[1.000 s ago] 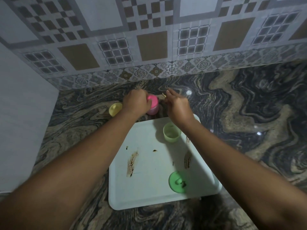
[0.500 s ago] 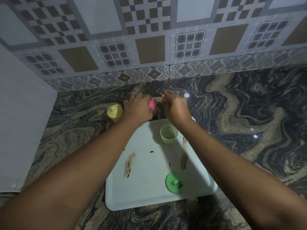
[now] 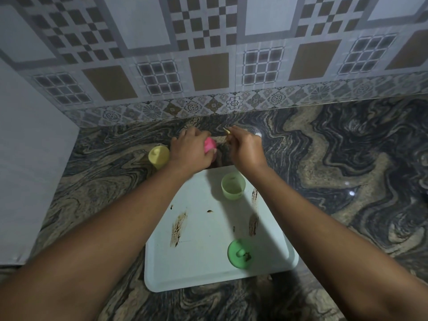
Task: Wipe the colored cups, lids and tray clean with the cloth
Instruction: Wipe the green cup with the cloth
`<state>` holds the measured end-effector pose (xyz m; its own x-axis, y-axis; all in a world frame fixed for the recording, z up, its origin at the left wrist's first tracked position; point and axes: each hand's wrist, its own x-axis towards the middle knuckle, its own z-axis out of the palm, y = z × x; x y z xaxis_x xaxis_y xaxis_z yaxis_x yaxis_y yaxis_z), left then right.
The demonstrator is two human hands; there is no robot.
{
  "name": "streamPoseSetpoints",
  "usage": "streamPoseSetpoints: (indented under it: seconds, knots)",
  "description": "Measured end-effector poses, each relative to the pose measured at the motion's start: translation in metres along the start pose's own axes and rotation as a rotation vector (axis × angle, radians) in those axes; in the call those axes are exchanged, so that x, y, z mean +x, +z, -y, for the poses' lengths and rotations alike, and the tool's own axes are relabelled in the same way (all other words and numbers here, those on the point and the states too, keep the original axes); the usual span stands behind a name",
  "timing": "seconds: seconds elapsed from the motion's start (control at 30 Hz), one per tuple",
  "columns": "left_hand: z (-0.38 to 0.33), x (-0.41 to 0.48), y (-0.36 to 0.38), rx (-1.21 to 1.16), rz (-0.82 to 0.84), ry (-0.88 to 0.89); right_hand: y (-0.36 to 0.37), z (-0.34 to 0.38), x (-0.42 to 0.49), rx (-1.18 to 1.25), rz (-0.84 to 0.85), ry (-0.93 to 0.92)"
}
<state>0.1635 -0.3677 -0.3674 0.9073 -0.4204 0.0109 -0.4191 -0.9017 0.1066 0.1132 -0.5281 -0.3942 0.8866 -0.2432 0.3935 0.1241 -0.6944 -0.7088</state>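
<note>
Tray [image 3: 208, 258]: a pale, smooth rectangle with rounded corners, laid flat on the counter [image 3: 324, 158]; brown smears [image 3: 178, 228] are streaked across its floor.
Green cup [image 3: 232, 185]: stood upright and open on the tray's far part; a faint dark film is seen inside.
Green lid [image 3: 239, 253]: round and knobbed, laid by the tray's near right corner, soiled brown beside the knob.
Yellow cup [image 3: 158, 156]: set off the tray's far left corner; its contents are hidden.
Pink cup [image 3: 210, 144]: held tilted just beyond the tray's far edge, with the left hand [image 3: 192, 149] curled round it.
Right hand [image 3: 246, 149]: beyond the tray's far edge, fingers bunched together; a pale bit [image 3: 227, 131] is pinched, and what it is cannot be told.
Counter: glossy swirled stone.
</note>
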Motion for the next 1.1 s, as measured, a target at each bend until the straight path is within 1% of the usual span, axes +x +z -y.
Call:
streamPoseSetpoints:
  seconds: [0.17, 0.3, 0.43, 0.57, 0.73, 0.8, 0.93, 1.03, 1.1]
  knots:
    - [0.001, -0.012, -0.012, -0.147, -0.144, 0.003, -0.016, 0.004, -0.007, 0.039, -0.064, 0.147]
    - [-0.009, -0.033, -0.018, -0.205, -0.206, 0.073, -0.040, 0.009, -0.020, 0.094, -0.137, 0.304]
    - [-0.027, -0.060, -0.015, -0.206, -0.167, 0.127, -0.064, 0.008, -0.046, 0.065, -0.166, 0.345]
    - [-0.044, -0.086, -0.002, -0.193, -0.110, 0.144, -0.076, 0.004, -0.075, 0.189, -0.134, 0.445]
    - [-0.058, -0.106, 0.012, -0.113, -0.005, 0.140, -0.079, 0.001, -0.108, 0.211, 0.034, 0.519]
    - [-0.059, -0.109, 0.018, -0.086, 0.034, 0.143, -0.077, -0.001, -0.115, 0.186, 0.035, 0.506]
    - [-0.059, -0.108, 0.026, -0.029, 0.082, 0.146, -0.074, 0.001, -0.122, 0.102, 0.016, 0.379]
    - [-0.058, -0.104, 0.030, -0.006, 0.089, 0.136, -0.070, -0.002, -0.123, 0.041, 0.056, 0.296]
    - [-0.055, -0.101, 0.033, 0.002, 0.078, 0.145, -0.066, -0.006, -0.123, 0.007, 0.067, 0.277]
